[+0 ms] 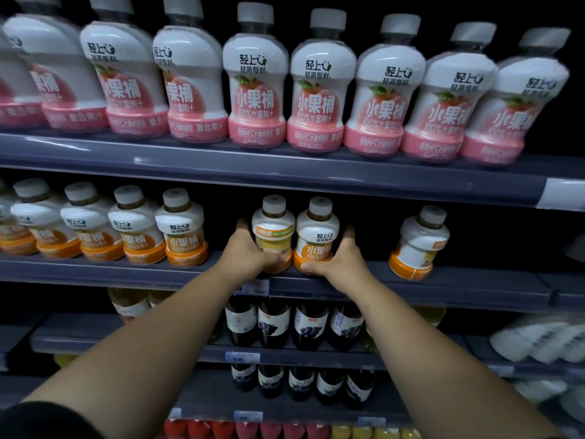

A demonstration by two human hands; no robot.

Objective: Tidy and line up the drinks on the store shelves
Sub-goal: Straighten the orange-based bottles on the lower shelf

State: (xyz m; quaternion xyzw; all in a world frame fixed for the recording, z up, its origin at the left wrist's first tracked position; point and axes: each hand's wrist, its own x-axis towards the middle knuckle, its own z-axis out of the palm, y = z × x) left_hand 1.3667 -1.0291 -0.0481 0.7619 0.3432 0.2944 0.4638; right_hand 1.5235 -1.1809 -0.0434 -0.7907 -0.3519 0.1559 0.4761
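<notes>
1. Dim store shelving (285,166) filled the view, its grey rails running across in tiers.
2. Top tier: pink-labelled bottles (257,90) with grey-white caps stood in a row across the full width, fronts facing out.
3. On the middle shelf (126,270), at the left, the orange-labelled row (182,229) stood upright along the front edge, fronts out.
4. Left hand (245,248): curled round the left side of the left bottle (273,229), gripping it low at the shelf's front edge, near centre. Its main label was turned away.
5. The right bottle (316,232) stood just beside the left one, front label facing out.
6. Right hand (343,259): gripping the right bottle, thumb across its orange base, fingers round the far side.
7. The lone bottle (419,245) stood well apart to the right on the same shelf, label turned sideways.
8. Lower tiers: dark bottles (273,321) in two rows; blurred white packs (538,340) at far right.
</notes>
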